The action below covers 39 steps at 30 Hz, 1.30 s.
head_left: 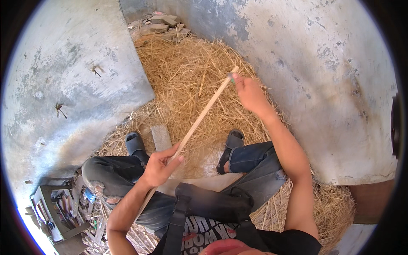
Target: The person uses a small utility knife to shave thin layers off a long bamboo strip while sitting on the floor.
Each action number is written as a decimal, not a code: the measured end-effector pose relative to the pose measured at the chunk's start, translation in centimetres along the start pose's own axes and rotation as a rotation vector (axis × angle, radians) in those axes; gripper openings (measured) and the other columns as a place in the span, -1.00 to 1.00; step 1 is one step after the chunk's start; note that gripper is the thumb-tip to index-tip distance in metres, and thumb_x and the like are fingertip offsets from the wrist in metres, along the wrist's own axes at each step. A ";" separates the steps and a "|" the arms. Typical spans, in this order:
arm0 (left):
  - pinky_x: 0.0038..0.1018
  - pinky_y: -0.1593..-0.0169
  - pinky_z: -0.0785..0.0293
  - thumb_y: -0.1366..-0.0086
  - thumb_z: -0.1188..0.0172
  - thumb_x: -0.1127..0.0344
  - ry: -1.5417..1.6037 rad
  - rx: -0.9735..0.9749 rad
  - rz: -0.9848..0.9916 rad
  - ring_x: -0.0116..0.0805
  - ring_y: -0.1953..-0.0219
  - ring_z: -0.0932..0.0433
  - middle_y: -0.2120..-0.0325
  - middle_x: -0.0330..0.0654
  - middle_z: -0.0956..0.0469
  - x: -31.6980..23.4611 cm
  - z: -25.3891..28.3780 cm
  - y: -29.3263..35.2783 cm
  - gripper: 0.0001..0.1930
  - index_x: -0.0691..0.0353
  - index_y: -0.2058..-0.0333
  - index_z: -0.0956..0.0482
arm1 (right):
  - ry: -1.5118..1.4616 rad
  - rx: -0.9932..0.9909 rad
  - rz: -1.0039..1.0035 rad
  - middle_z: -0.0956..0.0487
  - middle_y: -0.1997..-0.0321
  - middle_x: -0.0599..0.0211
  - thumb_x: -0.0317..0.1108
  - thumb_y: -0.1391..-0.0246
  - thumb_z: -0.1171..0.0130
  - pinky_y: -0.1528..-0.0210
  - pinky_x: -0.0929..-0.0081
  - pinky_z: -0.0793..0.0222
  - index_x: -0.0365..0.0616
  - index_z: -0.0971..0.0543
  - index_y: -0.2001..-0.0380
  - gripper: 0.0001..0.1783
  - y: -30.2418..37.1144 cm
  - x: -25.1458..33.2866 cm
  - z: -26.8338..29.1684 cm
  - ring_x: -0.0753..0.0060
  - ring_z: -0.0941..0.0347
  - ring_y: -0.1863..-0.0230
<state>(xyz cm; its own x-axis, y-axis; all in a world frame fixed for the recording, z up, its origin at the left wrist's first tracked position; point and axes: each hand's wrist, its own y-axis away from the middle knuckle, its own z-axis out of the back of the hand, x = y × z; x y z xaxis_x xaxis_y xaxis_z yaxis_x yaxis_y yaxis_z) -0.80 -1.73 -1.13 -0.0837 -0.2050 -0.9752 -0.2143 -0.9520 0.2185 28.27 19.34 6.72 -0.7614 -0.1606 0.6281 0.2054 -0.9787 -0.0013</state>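
Here we list one pale wooden strip [205, 111], slanting above straw [176, 63]; our left hand [162, 166], closed round it; our right hand [251, 93], gripping a small dark piece [230, 75] near its upper end.

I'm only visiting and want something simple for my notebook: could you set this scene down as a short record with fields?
Left hand: closed around the pale strip, toward its lower part
Right hand: near the strip's upper end, fingers closed on a small grey-green thing, too small to identify
Strip: long, thin, slanting from lower left to upper right
Ground: straw, with a flat grey block between the feet
Footwear: dark sandals
Lower left: wooden rack holding assorted items
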 end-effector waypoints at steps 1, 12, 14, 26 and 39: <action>-0.66 0.14 -0.36 -0.48 -0.23 0.40 0.038 0.001 0.011 -0.68 0.21 -0.42 0.21 -0.37 -0.53 0.0 0.0 -0.2 -0.48 0.54 -0.31 -0.37 | 0.010 0.061 0.069 -0.39 0.69 0.15 0.13 -0.55 0.33 0.37 0.11 -0.39 -0.21 -0.72 0.05 -0.27 1.0 0.6 -0.8 0.05 -0.34 0.61; -0.68 0.46 -0.10 -0.51 -0.17 0.43 0.122 0.023 0.040 -0.79 0.50 -0.17 0.49 -0.56 -0.32 -1.1 -0.3 -0.7 -0.49 0.43 -0.36 -0.35 | 0.013 0.001 0.126 -0.43 0.71 -0.02 0.10 -0.55 0.29 0.44 0.04 -0.42 -0.30 -0.68 0.28 -0.27 -0.3 0.7 -0.5 -0.10 -0.41 0.63; -0.67 0.50 -0.07 -0.52 -0.16 0.42 0.157 0.023 0.029 -0.79 0.55 -0.16 0.53 -0.55 -0.31 -0.8 -0.4 -0.8 -0.49 0.39 -0.38 -0.34 | -0.013 0.081 0.255 -0.45 0.69 -0.03 0.09 -0.55 0.29 0.44 0.01 -0.41 -0.27 -0.70 0.24 -0.29 2.9 2.2 -3.1 -0.12 -0.42 0.62; -0.59 0.68 0.01 -0.57 -0.04 0.32 0.238 0.103 0.046 -0.71 0.77 -0.12 0.73 -0.49 -0.22 -0.8 -0.2 -1.0 -0.50 0.36 -0.39 -0.30 | 0.061 -0.036 0.056 -0.27 0.81 0.25 0.09 -0.57 0.34 0.53 0.15 -0.35 -0.28 -0.69 0.27 -0.25 -1.7 0.7 0.6 0.23 -0.37 0.70; -0.58 0.67 0.04 -0.59 -0.01 0.28 0.335 0.155 0.078 -0.68 0.78 -0.05 0.76 -0.48 -0.15 0.0 0.0 -1.2 -0.51 0.35 -0.39 -0.30 | 0.033 0.005 0.044 -0.51 0.68 -0.10 -0.01 -0.56 0.29 0.41 -0.08 -0.45 -0.38 -0.61 0.43 -0.28 -1.5 -0.2 0.2 -0.22 -0.51 0.58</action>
<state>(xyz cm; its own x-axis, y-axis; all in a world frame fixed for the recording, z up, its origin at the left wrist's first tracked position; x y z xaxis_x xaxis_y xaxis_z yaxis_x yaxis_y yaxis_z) -0.55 -0.56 -1.42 0.2123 -0.3629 -0.9073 -0.3664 -0.8903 0.2704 28.20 20.90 6.78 -0.7715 -0.2080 0.6013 0.2425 -0.9698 -0.0243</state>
